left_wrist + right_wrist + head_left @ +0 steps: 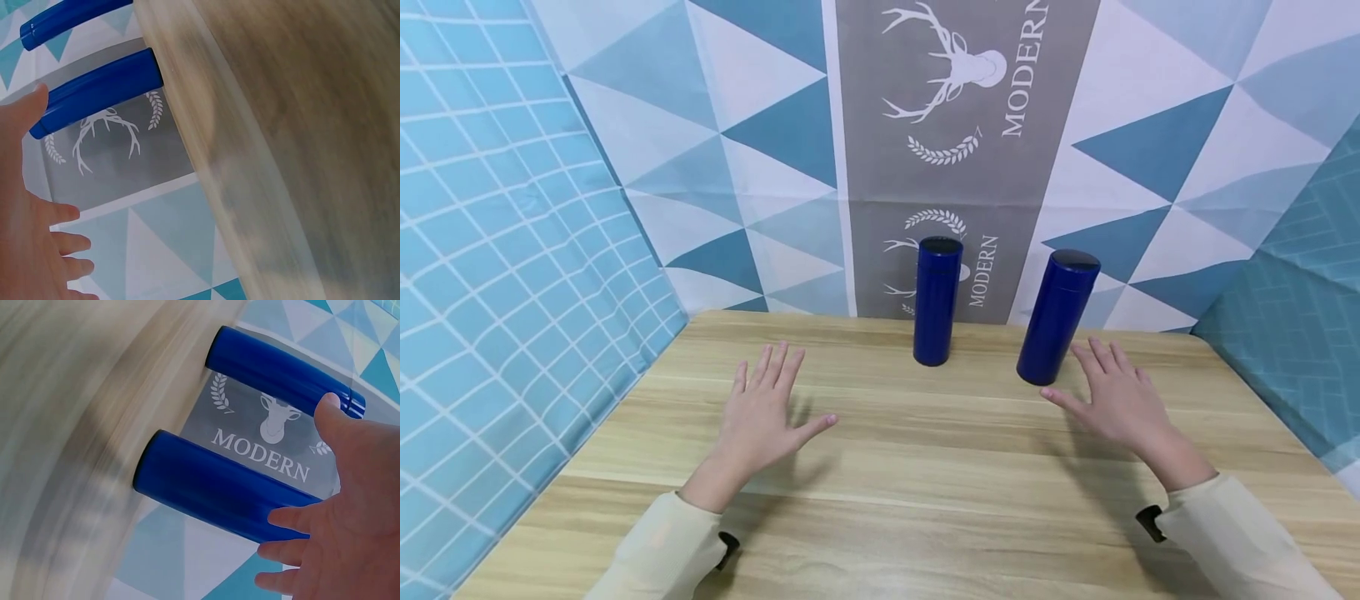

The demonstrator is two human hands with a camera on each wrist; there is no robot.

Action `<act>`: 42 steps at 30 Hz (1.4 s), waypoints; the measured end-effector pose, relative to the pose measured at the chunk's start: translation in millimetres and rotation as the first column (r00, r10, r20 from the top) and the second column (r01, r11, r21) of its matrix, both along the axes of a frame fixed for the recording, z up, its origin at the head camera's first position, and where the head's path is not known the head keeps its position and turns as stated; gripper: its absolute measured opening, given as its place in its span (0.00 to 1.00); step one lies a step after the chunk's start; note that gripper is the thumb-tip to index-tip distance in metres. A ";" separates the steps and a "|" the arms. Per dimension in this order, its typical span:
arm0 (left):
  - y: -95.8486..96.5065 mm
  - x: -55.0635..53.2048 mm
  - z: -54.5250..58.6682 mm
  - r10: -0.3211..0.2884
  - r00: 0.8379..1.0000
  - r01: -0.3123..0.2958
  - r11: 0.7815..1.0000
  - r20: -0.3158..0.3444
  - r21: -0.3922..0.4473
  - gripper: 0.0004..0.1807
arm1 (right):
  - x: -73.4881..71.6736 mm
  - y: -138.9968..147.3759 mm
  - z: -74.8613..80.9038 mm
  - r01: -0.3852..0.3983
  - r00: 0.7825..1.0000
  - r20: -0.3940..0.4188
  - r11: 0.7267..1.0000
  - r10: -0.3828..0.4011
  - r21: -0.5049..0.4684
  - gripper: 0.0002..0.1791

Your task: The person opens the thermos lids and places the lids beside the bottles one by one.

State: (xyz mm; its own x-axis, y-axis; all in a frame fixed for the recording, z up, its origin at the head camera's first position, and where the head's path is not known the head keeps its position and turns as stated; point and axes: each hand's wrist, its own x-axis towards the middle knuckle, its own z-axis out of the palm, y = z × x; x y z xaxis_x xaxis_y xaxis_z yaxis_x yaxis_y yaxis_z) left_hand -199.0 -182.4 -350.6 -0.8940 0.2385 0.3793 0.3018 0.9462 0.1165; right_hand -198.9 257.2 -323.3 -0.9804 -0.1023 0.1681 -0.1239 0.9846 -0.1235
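the left hand (758, 427) and right hand (1117, 400) were held with fingers straight and spread, nothing gripped. on the wooden table (925, 492), the right blue flask (1057, 321) was stood upright just beside the right hand, any contact unclear; the left blue flask (937, 308) was stood upright between the hands. handling was judged not yet begun, all of it left.

Tabletop (895, 483): light wood-grain, streaks running side to side, far corners rounded
Left flask (936, 312): blue, cylindrical, dark-topped, standing upright near the far edge
Right flask (1054, 325): matching, upright, apart from the other, slightly nearer the front
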 end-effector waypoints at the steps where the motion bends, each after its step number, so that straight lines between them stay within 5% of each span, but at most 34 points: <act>1: -0.4 0.2 -0.2 0.001 1.000 -0.001 1.000 -0.002 0.000 0.56 | -0.8 0.2 0.6 -0.002 1.000 0.002 1.000 0.002 0.004 0.54; 15: -0.3 -0.4 6.1 0.005 1.000 -0.005 1.000 0.010 -0.011 0.55 | -11.4 7.9 7.7 -0.044 0.998 0.032 0.999 0.044 -0.019 0.56; 42: 6.6 3.6 13.4 -0.027 0.998 0.027 1.000 0.057 -0.001 0.54 | -27.1 18.4 27.5 0.005 0.988 0.152 0.996 0.009 -0.088 0.60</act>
